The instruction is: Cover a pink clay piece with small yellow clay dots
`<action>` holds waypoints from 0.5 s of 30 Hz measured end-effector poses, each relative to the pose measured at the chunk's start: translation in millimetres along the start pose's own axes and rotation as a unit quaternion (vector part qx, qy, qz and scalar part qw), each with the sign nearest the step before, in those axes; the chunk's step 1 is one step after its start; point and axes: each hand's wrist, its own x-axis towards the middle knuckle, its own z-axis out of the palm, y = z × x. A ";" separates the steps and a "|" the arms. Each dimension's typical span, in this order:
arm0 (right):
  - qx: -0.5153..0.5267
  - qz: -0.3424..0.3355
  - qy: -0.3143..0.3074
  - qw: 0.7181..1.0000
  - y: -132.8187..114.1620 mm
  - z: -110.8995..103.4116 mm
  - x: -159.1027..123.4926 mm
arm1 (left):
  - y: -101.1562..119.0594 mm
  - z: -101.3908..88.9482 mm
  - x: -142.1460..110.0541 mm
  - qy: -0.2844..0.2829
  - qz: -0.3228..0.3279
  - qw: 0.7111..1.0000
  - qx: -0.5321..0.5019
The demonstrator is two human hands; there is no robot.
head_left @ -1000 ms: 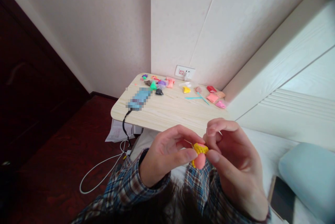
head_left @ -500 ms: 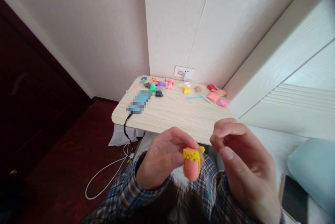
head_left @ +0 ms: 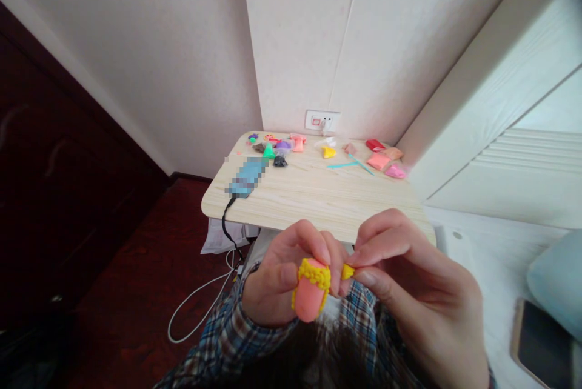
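Just off the surface's point(head_left: 309, 201) near edge: left hand point(head_left: 279, 277) grasping pink piece point(head_left: 309, 302) in fingers; yellow bumps point(head_left: 314, 271) already along top and sides, front bare. Right hand point(head_left: 425, 292) pinching yellow bit point(head_left: 348, 271), unattached.

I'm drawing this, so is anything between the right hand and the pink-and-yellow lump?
Yes: fingers of the left hand stand between the lump and a yellow bit pinched in the right hand.
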 end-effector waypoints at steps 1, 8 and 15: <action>-0.006 -0.004 -0.001 1.000 0.6 -0.4 -0.5 | -0.4 -0.3 -0.1 0.001 -0.004 1.000 0.003; -0.039 -0.013 -0.015 0.999 3.0 0.7 -1.8 | -1.8 -1.1 0.5 -0.018 0.006 1.000 -0.017; 0.033 0.032 0.031 0.998 13.7 -1.4 -3.4 | -0.6 0.1 2.7 0.021 -0.002 1.000 0.008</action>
